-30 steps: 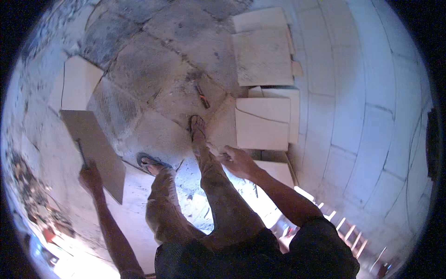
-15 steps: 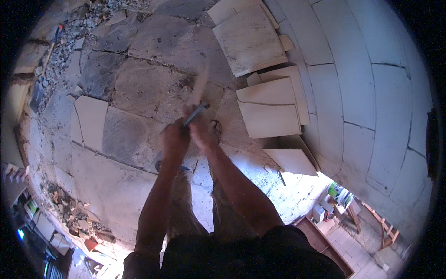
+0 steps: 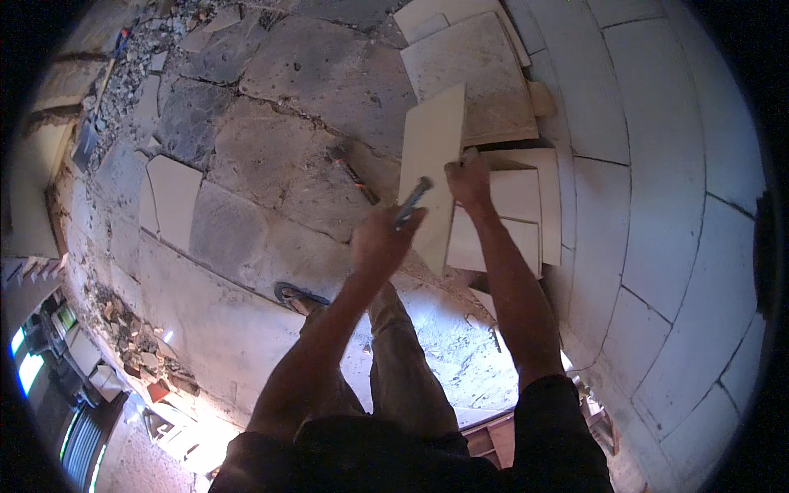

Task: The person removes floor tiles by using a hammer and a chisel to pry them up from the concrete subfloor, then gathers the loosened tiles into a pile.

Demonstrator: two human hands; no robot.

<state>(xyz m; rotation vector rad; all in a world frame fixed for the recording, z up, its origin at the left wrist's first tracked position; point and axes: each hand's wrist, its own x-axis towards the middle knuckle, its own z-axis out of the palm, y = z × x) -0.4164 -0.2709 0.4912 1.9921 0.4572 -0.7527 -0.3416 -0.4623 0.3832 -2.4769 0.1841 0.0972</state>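
Note:
A short grey metal bar-like tool (image 3: 413, 203), thicker at its far end, is gripped in my closed left hand (image 3: 380, 245). Its exact kind I cannot make out. My right hand (image 3: 470, 182) is closed on the right edge of a cream tile piece (image 3: 431, 148), which stands tilted above the other tiles. The tool's end overlaps the face of this tile piece in view; whether they touch I cannot tell. On the stone floor, left of the tile piece, lies a tool with a black and orange handle (image 3: 363, 188).
Cream tiles (image 3: 472, 70) lie stacked along the pale block wall (image 3: 600, 123) at right. Another cut tile (image 3: 174, 201) is on the floor at left. Rubble (image 3: 152, 53) and a shovel (image 3: 86, 146) are at far left. My sandalled foot (image 3: 297, 296) is below my left hand.
My hands were together over the floor; now they are apart and further right. The right hand has taken hold of a tile piece. The grey tool stays in my left hand.

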